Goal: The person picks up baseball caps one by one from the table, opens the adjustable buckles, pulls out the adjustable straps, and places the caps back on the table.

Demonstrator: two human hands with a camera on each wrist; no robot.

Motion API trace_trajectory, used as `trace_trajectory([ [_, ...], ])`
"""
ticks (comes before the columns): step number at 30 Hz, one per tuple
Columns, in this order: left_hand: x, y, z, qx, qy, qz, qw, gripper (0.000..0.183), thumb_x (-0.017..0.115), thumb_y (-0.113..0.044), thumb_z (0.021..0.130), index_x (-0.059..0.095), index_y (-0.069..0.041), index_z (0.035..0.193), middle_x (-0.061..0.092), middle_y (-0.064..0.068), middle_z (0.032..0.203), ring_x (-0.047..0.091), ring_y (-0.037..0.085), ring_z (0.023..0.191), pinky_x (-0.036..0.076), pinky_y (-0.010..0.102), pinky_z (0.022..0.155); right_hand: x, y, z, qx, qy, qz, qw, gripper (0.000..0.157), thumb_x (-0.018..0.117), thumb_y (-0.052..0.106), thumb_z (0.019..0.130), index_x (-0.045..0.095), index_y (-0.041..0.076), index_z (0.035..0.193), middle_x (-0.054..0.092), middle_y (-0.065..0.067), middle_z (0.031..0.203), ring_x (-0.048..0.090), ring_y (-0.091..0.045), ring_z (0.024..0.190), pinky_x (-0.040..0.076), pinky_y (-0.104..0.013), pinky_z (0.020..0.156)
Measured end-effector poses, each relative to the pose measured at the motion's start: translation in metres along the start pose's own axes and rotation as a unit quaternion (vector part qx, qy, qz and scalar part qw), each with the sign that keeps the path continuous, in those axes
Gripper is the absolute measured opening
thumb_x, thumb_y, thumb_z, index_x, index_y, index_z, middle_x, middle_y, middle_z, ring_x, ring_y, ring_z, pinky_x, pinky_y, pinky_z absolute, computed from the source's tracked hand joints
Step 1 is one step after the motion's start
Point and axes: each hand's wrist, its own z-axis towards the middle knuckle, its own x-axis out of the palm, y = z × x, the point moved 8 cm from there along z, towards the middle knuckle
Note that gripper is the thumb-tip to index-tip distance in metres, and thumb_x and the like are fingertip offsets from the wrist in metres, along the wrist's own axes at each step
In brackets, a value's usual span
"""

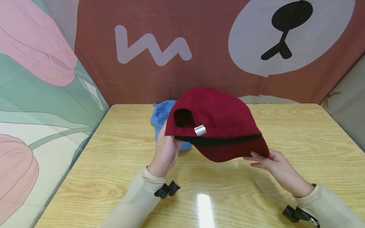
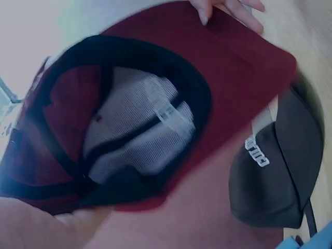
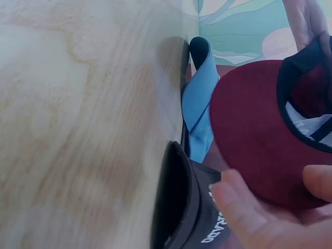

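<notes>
A dark red baseball cap (image 1: 219,114) is held up above the table, its back opening and silver strap buckle facing me. My left hand (image 1: 165,155) grips the cap's rim at the left, with the fingers partly hidden by the cap. At the other end, the brim is pinched between the thumb and fingers of my right hand (image 1: 280,171). The left wrist view looks into the cap, showing a black sweatband (image 2: 205,98), a pale lining and a label. Behind the red cap lies a blue cap (image 1: 162,114), partly covered by it.
A dark cap with white lettering (image 2: 264,181) sits on the table near the blue one; in the head view the red cap hides it. The wooden table (image 1: 108,171) ends at a brown printed cloth backdrop (image 1: 142,79).
</notes>
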Motion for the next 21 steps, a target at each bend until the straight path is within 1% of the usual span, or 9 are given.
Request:
trace_trajectory([
  [3, -0.001, -0.001, 0.002, 0.001, -0.012, -0.003, 0.9999, 0.035, 0.035, -0.016, 0.107, 0.048, -0.008, 0.138, 0.055, 0.004, 0.121, 0.056, 0.018, 0.106, 0.048, 0.031, 0.092, -0.003, 0.005, 0.0, 0.0, -0.023, -0.039, 0.999, 0.042, 0.051, 0.015, 0.102, 0.045, -0.005, 0.138, 0.064, 0.007, 0.118, 0.061, -0.002, 0.104, 0.054, -0.03, 0.081],
  [7, -0.005, -0.003, 0.004, 0.008, -0.033, 0.007, 0.9994, 0.033, 0.039, -0.015, 0.106, 0.05, -0.009, 0.136, 0.055, 0.004, 0.122, 0.054, 0.019, 0.109, 0.049, 0.03, 0.088, -0.006, 0.016, -0.002, -0.018, -0.061, -0.079, 0.995, 0.046, 0.056, 0.012, 0.1, 0.04, -0.006, 0.139, 0.054, 0.011, 0.122, 0.056, 0.003, 0.103, 0.051, -0.02, 0.081],
  [9, -0.006, -0.004, 0.004, 0.016, -0.039, 0.016, 0.999, 0.033, 0.039, -0.013, 0.106, 0.049, -0.01, 0.137, 0.053, 0.005, 0.126, 0.052, 0.021, 0.114, 0.049, 0.032, 0.089, -0.007, 0.027, -0.004, -0.055, -0.108, -0.083, 0.989, 0.038, 0.057, 0.004, 0.097, 0.046, -0.001, 0.133, 0.055, 0.01, 0.116, 0.055, 0.002, 0.099, 0.048, -0.015, 0.079],
  [11, -0.007, -0.004, 0.004, 0.021, -0.045, 0.018, 0.9986, 0.034, 0.038, -0.013, 0.106, 0.048, -0.01, 0.138, 0.051, 0.007, 0.129, 0.049, 0.023, 0.117, 0.048, 0.034, 0.09, -0.007, 0.041, -0.009, -0.112, -0.152, -0.053, 0.981, 0.03, 0.056, -0.006, 0.094, 0.054, 0.003, 0.123, 0.057, 0.008, 0.105, 0.055, -0.002, 0.09, 0.046, -0.013, 0.074],
  [13, -0.007, -0.005, 0.004, 0.019, -0.053, 0.014, 0.9983, 0.034, 0.038, -0.014, 0.106, 0.046, -0.01, 0.138, 0.049, 0.008, 0.132, 0.047, 0.024, 0.12, 0.047, 0.037, 0.092, -0.001, 0.057, -0.014, -0.184, -0.17, -0.013, 0.968, 0.03, 0.053, -0.016, 0.091, 0.061, 0.005, 0.112, 0.06, 0.002, 0.094, 0.057, -0.007, 0.081, 0.046, -0.014, 0.071],
  [15, -0.007, -0.005, 0.004, 0.016, -0.061, 0.008, 0.998, 0.036, 0.038, -0.015, 0.106, 0.044, -0.01, 0.14, 0.048, 0.009, 0.134, 0.046, 0.025, 0.121, 0.047, 0.039, 0.093, 0.011, 0.069, -0.017, -0.238, -0.136, 0.025, 0.962, 0.035, 0.048, -0.021, 0.09, 0.064, 0.005, 0.108, 0.062, -0.002, 0.09, 0.059, -0.01, 0.078, 0.048, -0.016, 0.07],
  [17, -0.006, -0.005, 0.004, 0.009, -0.068, -0.001, 0.9976, 0.037, 0.037, -0.017, 0.106, 0.042, -0.01, 0.142, 0.047, 0.009, 0.135, 0.045, 0.025, 0.122, 0.047, 0.04, 0.094, 0.029, 0.079, -0.016, -0.266, -0.069, 0.032, 0.961, 0.037, 0.043, -0.02, 0.093, 0.064, 0.002, 0.114, 0.066, -0.003, 0.094, 0.062, -0.011, 0.081, 0.049, -0.018, 0.072],
  [19, -0.004, -0.004, 0.003, 0.004, -0.07, -0.01, 0.9975, 0.038, 0.036, -0.018, 0.107, 0.041, -0.009, 0.144, 0.047, 0.01, 0.135, 0.045, 0.025, 0.121, 0.047, 0.039, 0.093, 0.046, 0.084, -0.011, -0.266, 0.0, 0.038, 0.963, 0.04, 0.035, -0.015, 0.098, 0.058, 0.001, 0.127, 0.066, -0.004, 0.108, 0.064, -0.013, 0.092, 0.051, -0.021, 0.078],
  [21, -0.002, -0.003, 0.002, 0.0, -0.072, -0.02, 0.9972, 0.038, 0.035, -0.018, 0.107, 0.041, -0.008, 0.144, 0.048, 0.01, 0.134, 0.047, 0.024, 0.119, 0.048, 0.038, 0.092, 0.059, 0.086, -0.004, -0.25, 0.058, 0.057, 0.965, 0.043, 0.027, -0.006, 0.103, 0.049, 0.004, 0.139, 0.062, -0.006, 0.124, 0.063, -0.016, 0.104, 0.05, -0.024, 0.084],
])
